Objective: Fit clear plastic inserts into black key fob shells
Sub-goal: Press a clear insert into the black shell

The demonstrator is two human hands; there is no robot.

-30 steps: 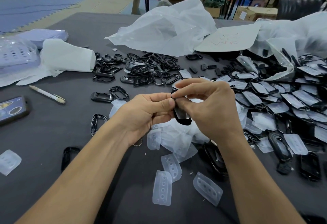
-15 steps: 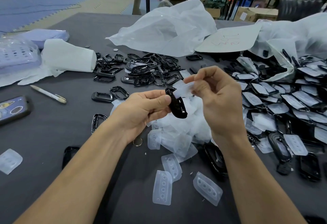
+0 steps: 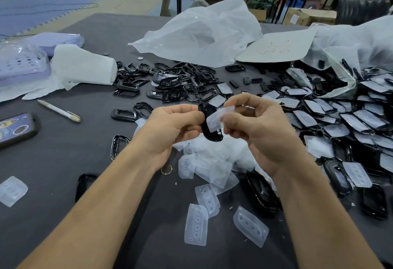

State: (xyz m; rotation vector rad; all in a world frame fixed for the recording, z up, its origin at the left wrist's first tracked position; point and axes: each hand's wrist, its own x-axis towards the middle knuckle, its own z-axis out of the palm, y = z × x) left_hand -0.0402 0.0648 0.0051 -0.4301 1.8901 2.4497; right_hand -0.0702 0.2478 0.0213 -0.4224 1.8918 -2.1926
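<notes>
While the left hand (image 3: pixel 170 128) grips a black shell (image 3: pixel 210 136), the right hand (image 3: pixel 261 132) pinches a clear insert (image 3: pixel 215 119) against it, apparently unseated; fitted shells (image 3: pixel 340 119) heap rightward; loose inserts (image 3: pixel 212 164) and empty shells (image 3: pixel 180 81) remain on the bench (image 3: pixel 63 162).

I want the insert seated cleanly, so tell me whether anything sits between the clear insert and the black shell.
Nothing visible does. The right hand pinches the insert right at the shell, which the left hand grips by its side; no fingers show between them.
</notes>
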